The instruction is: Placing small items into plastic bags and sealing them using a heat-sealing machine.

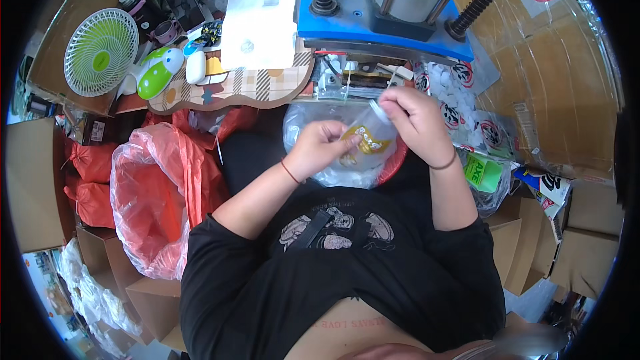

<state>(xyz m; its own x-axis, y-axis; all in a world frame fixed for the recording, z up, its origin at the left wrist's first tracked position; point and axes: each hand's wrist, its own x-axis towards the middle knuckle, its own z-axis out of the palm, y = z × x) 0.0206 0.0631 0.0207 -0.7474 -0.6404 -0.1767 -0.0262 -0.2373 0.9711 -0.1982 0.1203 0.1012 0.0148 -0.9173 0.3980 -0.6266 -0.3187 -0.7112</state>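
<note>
Both hands are raised in front of my chest over a clear plastic bag [313,127] that lies in a red basin [395,160]. My left hand [323,147] pinches a small yellow item [365,141] that sits inside a small transparent pouch [373,123]. My right hand [417,120] grips the upper edge of the same pouch with its fingertips. The pouch is held up between the two hands, tilted. A thin band circles each wrist.
A blue press machine [373,17] with black springs stands ahead. A patterned board [247,87] holds white bags [260,20] and a green-white gadget [157,73]. A small fan [100,53] is far left, red-pink bags [153,193] at left, cardboard boxes [580,253] and packets at right.
</note>
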